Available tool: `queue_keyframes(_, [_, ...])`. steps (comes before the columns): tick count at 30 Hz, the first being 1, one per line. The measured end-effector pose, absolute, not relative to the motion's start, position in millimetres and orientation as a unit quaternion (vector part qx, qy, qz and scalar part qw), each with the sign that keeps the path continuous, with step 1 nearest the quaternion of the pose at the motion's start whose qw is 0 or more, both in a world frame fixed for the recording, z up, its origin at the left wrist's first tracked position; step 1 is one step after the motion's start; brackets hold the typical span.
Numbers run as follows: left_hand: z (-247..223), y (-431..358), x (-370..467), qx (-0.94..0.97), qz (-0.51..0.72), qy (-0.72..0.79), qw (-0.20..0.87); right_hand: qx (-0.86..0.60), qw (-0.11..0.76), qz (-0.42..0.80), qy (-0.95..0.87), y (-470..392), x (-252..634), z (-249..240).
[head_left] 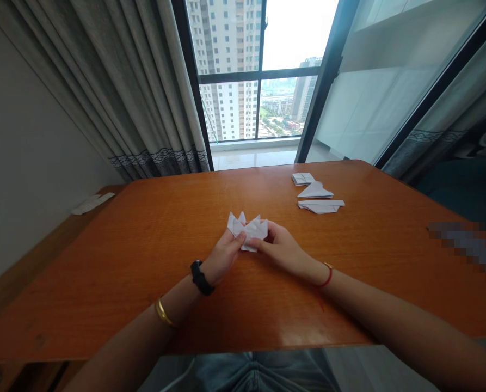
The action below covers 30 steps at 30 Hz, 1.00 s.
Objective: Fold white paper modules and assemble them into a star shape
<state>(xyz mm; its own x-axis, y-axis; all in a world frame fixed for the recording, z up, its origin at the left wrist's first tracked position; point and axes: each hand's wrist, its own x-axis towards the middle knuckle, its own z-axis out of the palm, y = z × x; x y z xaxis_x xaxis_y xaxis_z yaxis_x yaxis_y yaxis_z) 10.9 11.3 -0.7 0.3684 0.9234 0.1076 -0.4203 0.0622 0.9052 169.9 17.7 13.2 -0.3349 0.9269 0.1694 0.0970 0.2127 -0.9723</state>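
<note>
A folded white paper (248,230) with several pointed tips along its top is held between both hands above the middle of the table. My left hand (225,251) grips its left side, thumb on the near face. On the right side, my right hand (278,245) pinches the paper, its thumb near the lower middle and the fingers behind, partly hidden. Beyond and to the right lie three more folded papers: a small squarish one (303,178), a triangular one (315,190) and a long flat one (321,206).
The wooden table (145,245) spans the view. Flat white paper (92,203) lies at the far left edge. A pixelated patch (471,245) covers something on the right. Curtains (145,81) and a window (263,76) stand behind the table.
</note>
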Motion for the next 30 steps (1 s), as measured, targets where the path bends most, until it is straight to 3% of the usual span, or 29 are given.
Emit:
queue_keyframes(2, [-5, 12, 9, 0.503, 0.493, 0.278, 0.654, -0.422, 0.418, 0.436, -0.676, 18, 171, 12])
queue_keyframes(5, [-10, 14, 4, 0.57, 0.501, 0.376, 0.532, -0.433, 0.413, 0.356, -0.718, 22, 176, 12])
queue_keyframes(9, [-11, 21, -4, 0.61, 0.475, 0.478, 0.418, -0.42, 0.357, 0.321, -0.77, 30, 182, 10])
queue_keyframes(13, [-9, 24, -7, 0.656, 0.419, 0.468, 0.419, -0.465, 0.342, 0.318, -0.752, 34, 184, 4])
queue_keyframes(22, [-8, 19, -2, 0.643, 0.43, 0.458, 0.437, -0.45, 0.367, 0.384, -0.718, 33, 178, 1])
queue_keyframes(30, [-14, 22, -6, 0.644, 0.408, 0.44, 0.475, -0.445, 0.336, 0.353, -0.751, 34, 181, 0])
